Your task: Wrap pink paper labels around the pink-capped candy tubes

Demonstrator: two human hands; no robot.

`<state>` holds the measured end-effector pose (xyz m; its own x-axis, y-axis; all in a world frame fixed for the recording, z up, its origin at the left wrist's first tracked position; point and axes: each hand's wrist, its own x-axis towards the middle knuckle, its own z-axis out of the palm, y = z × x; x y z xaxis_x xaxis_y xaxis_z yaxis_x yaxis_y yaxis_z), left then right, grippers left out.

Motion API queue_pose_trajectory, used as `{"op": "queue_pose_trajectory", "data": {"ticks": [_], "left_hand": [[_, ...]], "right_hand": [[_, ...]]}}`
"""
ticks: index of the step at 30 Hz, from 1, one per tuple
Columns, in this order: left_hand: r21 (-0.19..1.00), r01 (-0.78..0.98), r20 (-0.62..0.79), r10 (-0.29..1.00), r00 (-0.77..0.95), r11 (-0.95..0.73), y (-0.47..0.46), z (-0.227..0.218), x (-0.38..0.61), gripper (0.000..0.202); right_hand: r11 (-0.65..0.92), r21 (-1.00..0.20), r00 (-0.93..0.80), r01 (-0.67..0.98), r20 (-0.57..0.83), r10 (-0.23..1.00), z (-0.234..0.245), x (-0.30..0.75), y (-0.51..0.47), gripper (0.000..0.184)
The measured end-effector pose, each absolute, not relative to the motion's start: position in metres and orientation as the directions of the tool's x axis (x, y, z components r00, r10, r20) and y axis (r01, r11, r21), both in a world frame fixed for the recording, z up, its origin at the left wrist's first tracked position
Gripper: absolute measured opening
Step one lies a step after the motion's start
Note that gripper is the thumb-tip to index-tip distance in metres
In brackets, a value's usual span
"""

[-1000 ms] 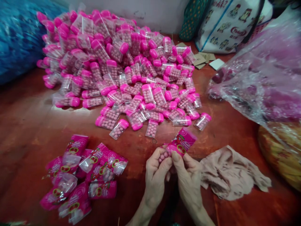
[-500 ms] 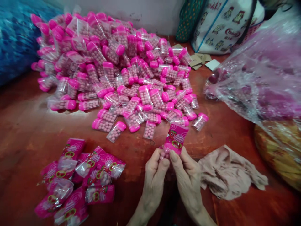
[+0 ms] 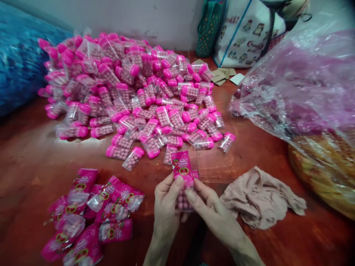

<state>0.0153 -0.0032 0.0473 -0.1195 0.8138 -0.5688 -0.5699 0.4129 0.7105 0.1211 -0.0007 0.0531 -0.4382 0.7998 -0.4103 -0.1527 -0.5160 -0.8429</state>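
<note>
Both hands are together at the near middle, closed on one candy container (image 3: 183,199), a clear box of pink balls. A printed magenta sleeve (image 3: 181,164) sits over its upper end and stands up beyond it. My left hand (image 3: 167,199) grips the left side, thumb near the sleeve's lower edge. My right hand (image 3: 209,207) pinches the right side, its thumb across the container front; the fingers behind are partly hidden. Beyond them lies a large heap of pink-capped candy containers (image 3: 163,116). To the left, several containers with magenta sleeves (image 3: 85,242) lie in a loose pile.
A crumpled beige cloth (image 3: 263,199) lies right of my hands. Behind it, a clear plastic bag (image 3: 277,99) with pink contents rests against a round yellow-brown item (image 3: 318,166). A blue bag (image 3: 22,66) is at far left. Cardboard pieces (image 3: 220,75) and a white printed bag (image 3: 244,37) stand at the back.
My hands have moved left and slightly down in view with the container and sleeve. The sleeve leans less to the right, and more of the container shows below it. The view has shifted slightly.
</note>
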Motion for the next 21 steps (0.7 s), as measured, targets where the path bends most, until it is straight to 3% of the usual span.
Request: {"op": "queue_pose_trajectory", "data": {"ticks": [4, 8, 12, 18, 21], "left_hand": [[0.652, -0.656, -0.568, 0.818, -0.091, 0.38, -0.002, 0.048, 0.011, 0.02], [0.624, -0.693, -0.556, 0.829, -0.068, 0.361, -0.002, 0.047, 0.01, 0.023], [0.626, -0.664, -0.586, 0.809, -0.054, 0.409, -0.003, 0.047, 0.014, 0.022], [0.664, -0.623, -0.597, 0.795, -0.11, 0.412, -0.015, 0.051, 0.027, 0.023], [0.638, -0.651, -0.606, 0.789, -0.097, 0.41, -0.021, 0.051, 0.03, 0.019]], "right_hand": [[-0.463, -0.881, -0.422, -0.097, -0.385, 0.821, 0.05, 0.117, -0.007, 0.023], [-0.408, -0.913, -0.343, -0.005, -0.381, 0.858, 0.047, 0.115, -0.01, 0.031], [-0.436, -0.9, -0.339, -0.025, -0.403, 0.85, 0.047, 0.115, -0.011, 0.037], [-0.528, -0.848, 0.0, 0.035, -0.529, 0.849, 0.042, 0.113, -0.036, 0.046], [-0.485, -0.872, 0.081, 0.069, -0.48, 0.874, 0.037, 0.112, -0.048, 0.046]]}}
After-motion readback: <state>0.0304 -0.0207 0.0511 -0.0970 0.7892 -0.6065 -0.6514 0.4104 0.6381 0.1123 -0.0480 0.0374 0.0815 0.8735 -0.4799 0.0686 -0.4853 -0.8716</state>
